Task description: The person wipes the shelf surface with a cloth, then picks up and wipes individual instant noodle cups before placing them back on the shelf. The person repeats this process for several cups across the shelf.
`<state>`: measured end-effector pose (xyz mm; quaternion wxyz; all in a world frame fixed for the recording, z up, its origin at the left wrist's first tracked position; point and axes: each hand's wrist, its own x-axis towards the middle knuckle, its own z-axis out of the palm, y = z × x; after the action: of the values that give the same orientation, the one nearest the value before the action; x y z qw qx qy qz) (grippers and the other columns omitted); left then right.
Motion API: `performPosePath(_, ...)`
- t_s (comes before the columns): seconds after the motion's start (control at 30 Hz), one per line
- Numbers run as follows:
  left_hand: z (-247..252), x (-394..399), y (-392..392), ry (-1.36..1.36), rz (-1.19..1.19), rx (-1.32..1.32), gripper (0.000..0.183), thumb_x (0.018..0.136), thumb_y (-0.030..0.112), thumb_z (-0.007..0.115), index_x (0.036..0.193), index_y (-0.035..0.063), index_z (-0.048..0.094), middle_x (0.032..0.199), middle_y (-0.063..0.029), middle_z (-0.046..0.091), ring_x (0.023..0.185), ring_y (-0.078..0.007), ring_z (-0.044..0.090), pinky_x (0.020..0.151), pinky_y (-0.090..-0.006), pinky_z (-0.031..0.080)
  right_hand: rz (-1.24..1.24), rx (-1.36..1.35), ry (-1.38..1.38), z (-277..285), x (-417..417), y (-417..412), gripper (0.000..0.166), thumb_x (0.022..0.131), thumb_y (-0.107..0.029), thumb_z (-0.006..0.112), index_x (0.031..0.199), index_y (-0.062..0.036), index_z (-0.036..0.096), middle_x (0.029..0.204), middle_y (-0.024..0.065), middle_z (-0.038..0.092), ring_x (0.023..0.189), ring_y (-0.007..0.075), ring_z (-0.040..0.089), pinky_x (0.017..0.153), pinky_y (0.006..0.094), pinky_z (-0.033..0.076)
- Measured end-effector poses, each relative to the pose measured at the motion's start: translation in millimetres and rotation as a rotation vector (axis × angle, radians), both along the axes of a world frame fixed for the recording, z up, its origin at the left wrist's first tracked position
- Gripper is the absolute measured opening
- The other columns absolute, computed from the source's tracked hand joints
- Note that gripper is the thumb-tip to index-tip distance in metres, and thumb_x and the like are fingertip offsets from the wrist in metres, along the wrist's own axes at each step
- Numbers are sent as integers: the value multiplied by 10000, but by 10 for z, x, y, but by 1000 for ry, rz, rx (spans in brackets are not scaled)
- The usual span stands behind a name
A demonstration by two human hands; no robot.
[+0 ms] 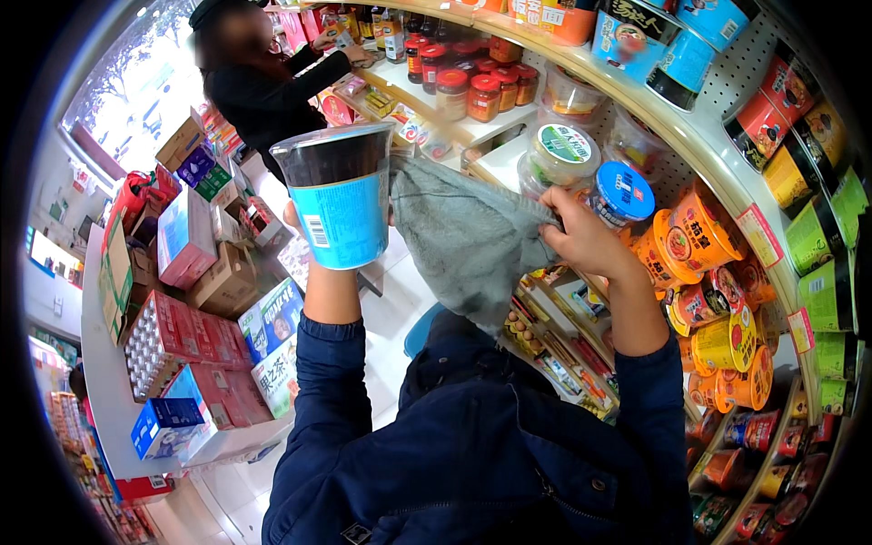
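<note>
My left hand [317,271] is raised and closed around a blue and black instant noodle cup [347,218] in clear wrap. The cup stands nearly upright, with a printed barcode facing me and most of the hand behind it. From my right hand [579,235] hangs a grey cloth [463,238], pinched at one corner. The far end of the cloth reaches the cup's right side; whether left fingers also grip it there is hidden. Just beyond my right hand, a blue-lidded tub [621,192] and a clear tub with a green label [564,146] sit on the shelf.
Orange noodle bowls [705,221] are stacked on the right, below a curved shelf edge [708,157]. Red-lidded jars [484,95] stand farther back. Another person [272,75] handles goods at upper left. A white counter [102,409] carries cartons [187,238]. Eggs [524,334] lie low down.
</note>
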<state>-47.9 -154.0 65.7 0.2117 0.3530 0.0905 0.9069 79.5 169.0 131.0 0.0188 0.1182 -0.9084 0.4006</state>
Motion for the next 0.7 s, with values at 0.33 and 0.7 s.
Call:
performPosePath(0.33, -392, 902, 917, 358, -405, -584, 969, 627, 394, 849, 1362, -27, 379, 1175, -102, 538, 1018, -168, 536, 858, -309, 455, -347, -446, 100, -650, -565, -336, 192, 877, -149, 523, 1013, -29, 461, 949, 189, 584, 856, 365, 577, 724, 423, 450)
performPosePath(0.7, 105, 889, 250, 565, 466, -1204, 1023, 574, 286, 852, 1387, -35, 319, 1295, -185, 496, 1205, -295, 499, 1027, -345, 372, -279, -675, 85, -856, -474, -433, 356, 929, -198, 479, 1220, -35, 354, 1161, 153, 502, 1053, 293, 494, 884, 381, 386)
